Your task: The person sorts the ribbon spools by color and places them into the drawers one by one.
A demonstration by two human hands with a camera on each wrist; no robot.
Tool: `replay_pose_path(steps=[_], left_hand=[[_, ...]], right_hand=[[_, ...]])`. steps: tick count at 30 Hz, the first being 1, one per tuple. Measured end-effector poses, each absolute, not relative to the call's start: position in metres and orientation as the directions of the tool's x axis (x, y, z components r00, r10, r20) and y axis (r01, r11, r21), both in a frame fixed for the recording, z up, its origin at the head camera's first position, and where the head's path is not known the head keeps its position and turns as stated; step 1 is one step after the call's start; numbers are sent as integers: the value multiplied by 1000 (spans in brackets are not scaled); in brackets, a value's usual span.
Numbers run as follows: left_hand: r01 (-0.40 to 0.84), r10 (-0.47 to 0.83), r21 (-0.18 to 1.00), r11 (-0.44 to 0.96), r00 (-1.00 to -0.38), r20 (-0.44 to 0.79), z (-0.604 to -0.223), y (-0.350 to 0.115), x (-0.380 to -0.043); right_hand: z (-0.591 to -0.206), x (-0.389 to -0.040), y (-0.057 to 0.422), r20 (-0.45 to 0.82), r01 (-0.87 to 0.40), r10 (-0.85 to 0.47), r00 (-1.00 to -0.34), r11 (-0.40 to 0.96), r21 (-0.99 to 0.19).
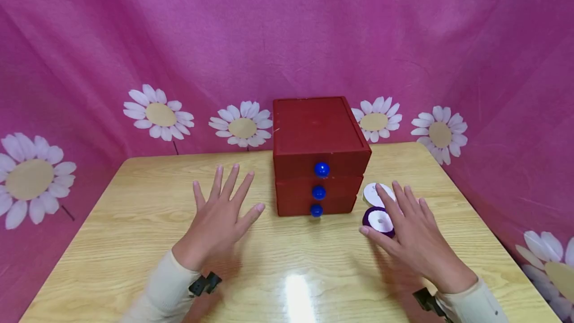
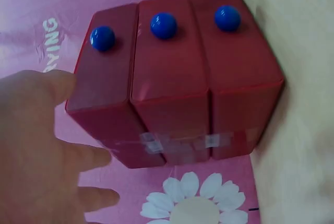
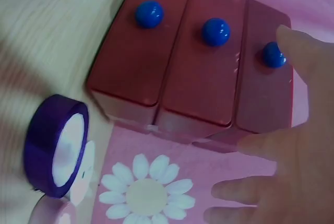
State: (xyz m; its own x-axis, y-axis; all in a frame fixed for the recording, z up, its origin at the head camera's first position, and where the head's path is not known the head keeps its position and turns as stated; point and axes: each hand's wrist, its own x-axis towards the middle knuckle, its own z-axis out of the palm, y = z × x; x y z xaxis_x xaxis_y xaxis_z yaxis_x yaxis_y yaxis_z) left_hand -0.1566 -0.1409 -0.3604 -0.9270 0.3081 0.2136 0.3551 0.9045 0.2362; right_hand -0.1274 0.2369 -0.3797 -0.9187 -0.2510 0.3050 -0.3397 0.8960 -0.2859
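Though straight, fingers (image 1: pixel 389 202) near round spool (image 1: pixel 378 220)

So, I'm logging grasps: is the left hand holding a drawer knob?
No, the left hand is spread wide, apart from all three blue knobs.

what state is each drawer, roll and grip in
Top drawer: closed
Middle drawer: closed
Bottom drawer: closed
Purple roll: lying flat on the table
White roll: lying flat, partly hidden
Pink roll: partly in view, pose unclear
Left grip: fingers spread, holding nothing
Right grip: fingers spread, holding nothing
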Motion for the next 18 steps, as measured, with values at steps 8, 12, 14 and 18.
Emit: replay_pose_path(steps=[8,12,14,18], left_hand=[[444,353,337,830,-886,300,-337,-145,-192],[525,414,368,768,-844,340,-325,-144,-208],[570,457,367,735,-816,354,-320,-142,-217],[646,531,355,676,-760,375,-311,-136,-235]], right_hand=[[-363,-134,222,445,-419,-274,-852,867,-268],[-358,-140,213,505,-485,-299,-810,825,-290],[-356,-142,209,523,-512,-308,-794,803,-304],[-354,-147,202,540,-536,-316,-780,782,-318]])
